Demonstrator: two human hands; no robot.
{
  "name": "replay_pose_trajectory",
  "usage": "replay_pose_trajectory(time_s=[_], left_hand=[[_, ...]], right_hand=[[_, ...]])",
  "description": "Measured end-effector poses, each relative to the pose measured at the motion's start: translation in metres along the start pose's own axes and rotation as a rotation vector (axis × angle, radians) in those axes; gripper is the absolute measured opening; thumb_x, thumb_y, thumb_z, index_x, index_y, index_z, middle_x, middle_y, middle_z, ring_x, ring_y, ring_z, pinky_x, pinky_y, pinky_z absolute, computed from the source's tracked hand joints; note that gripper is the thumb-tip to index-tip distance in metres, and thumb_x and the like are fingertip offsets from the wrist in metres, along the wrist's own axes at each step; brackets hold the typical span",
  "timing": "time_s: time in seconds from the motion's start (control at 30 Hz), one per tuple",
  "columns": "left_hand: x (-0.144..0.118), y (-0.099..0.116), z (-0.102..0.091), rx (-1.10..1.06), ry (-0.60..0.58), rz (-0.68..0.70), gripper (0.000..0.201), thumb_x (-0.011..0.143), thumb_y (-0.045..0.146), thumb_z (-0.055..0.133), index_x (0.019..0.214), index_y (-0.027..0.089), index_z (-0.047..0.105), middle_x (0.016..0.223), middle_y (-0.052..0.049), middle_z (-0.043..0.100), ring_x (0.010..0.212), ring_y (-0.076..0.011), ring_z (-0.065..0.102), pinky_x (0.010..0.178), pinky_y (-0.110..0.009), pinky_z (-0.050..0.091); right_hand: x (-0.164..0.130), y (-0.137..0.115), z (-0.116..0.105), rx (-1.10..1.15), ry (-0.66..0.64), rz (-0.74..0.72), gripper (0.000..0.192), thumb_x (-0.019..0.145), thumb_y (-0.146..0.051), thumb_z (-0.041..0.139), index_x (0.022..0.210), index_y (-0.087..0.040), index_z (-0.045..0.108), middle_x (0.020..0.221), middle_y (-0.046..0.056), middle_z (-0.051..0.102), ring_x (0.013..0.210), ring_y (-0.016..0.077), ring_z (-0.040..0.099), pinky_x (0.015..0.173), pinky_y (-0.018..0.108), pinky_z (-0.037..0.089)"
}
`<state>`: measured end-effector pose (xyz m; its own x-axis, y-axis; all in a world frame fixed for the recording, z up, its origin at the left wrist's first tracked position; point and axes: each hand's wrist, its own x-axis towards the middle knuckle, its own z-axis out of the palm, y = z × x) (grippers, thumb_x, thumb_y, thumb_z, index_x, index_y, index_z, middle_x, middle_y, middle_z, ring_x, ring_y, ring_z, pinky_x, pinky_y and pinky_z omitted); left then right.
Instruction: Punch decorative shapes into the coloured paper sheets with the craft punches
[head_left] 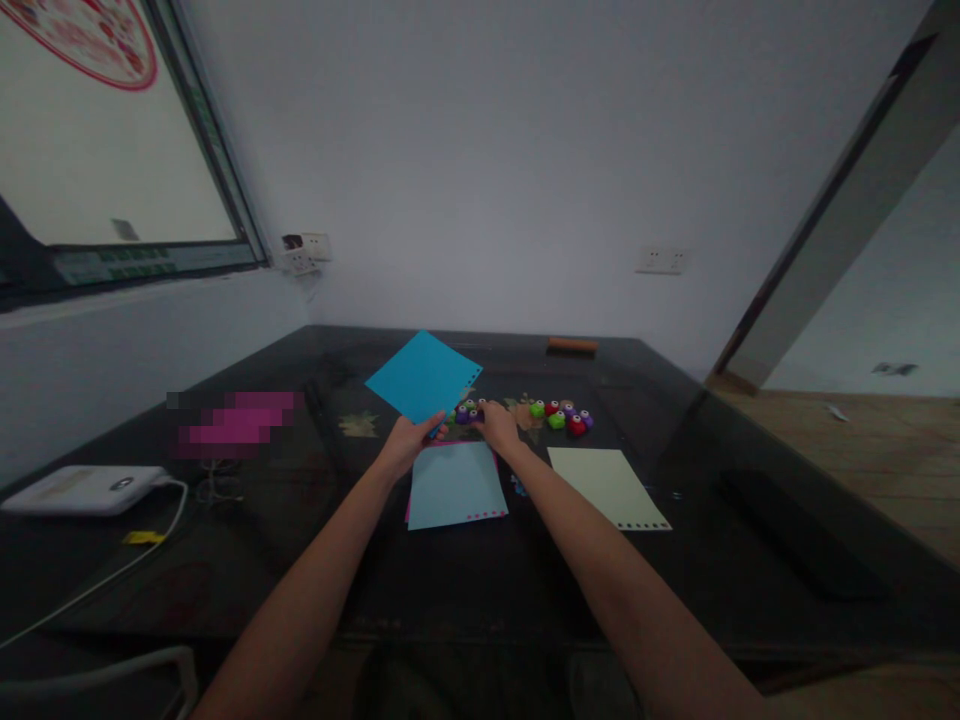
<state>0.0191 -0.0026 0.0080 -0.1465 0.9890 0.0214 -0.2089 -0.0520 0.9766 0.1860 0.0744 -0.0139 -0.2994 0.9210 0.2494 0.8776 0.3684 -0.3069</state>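
My left hand (407,445) pinches the lower corner of a bright blue paper sheet (422,376) and holds it tilted up above the dark table (750,560). The sheet's right edge has a row of punched holes. My right hand (497,426) reaches into a cluster of small coloured craft punches (562,415), purple, green and red, and rests on the purple ones at its left end; whether it grips one I cannot tell. Below the hands a light blue sheet (455,485) lies on top of a pink sheet whose punched edge shows.
A pale yellow sheet (606,486) with a punched bottom edge lies to the right. A white power bank (86,489) with a cable sits at the left, a blurred pink patch (236,422) behind it. An orange-brown bar (572,345) lies at the table's far edge.
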Motion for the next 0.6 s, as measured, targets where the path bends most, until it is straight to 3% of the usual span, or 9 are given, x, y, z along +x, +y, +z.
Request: replay_pose_trajectory(time_s=[0.23, 0.43, 0.6], left_hand=[[-0.003, -0.01, 0.009, 0.038, -0.035, -0.03, 0.036, 0.061, 0.035, 0.075, 0.086, 0.014, 0.061, 0.063, -0.001, 0.064, 0.053, -0.011, 0.056, 0.053, -0.023, 0.045], [-0.011, -0.013, 0.022, 0.086, -0.073, -0.018, 0.032, 0.062, 0.034, 0.074, 0.082, 0.013, 0.059, 0.063, -0.002, 0.064, 0.053, -0.0114, 0.056, 0.053, -0.023, 0.045], [-0.022, -0.012, 0.036, 0.108, -0.123, 0.001, 0.035, 0.062, 0.037, 0.074, 0.083, 0.014, 0.057, 0.062, -0.001, 0.062, 0.052, -0.0128, 0.055, 0.05, -0.024, 0.043]], right_hand=[[-0.006, 0.009, 0.0, 0.261, 0.083, 0.004, 0.026, 0.079, -0.023, 0.062, 0.103, -0.015, 0.055, 0.103, 0.01, 0.062, 0.099, 0.0198, 0.057, 0.083, 0.03, 0.041], [-0.021, 0.025, -0.012, 0.64, 0.122, 0.033, 0.023, 0.074, -0.02, 0.062, 0.095, -0.015, 0.055, 0.09, 0.006, 0.063, 0.08, 0.0173, 0.06, 0.072, 0.03, 0.046], [-0.054, 0.039, -0.033, 1.068, -0.073, 0.078, 0.021, 0.069, -0.025, 0.065, 0.087, -0.014, 0.059, 0.062, -0.001, 0.059, 0.05, 0.0114, 0.053, 0.05, 0.024, 0.044]])
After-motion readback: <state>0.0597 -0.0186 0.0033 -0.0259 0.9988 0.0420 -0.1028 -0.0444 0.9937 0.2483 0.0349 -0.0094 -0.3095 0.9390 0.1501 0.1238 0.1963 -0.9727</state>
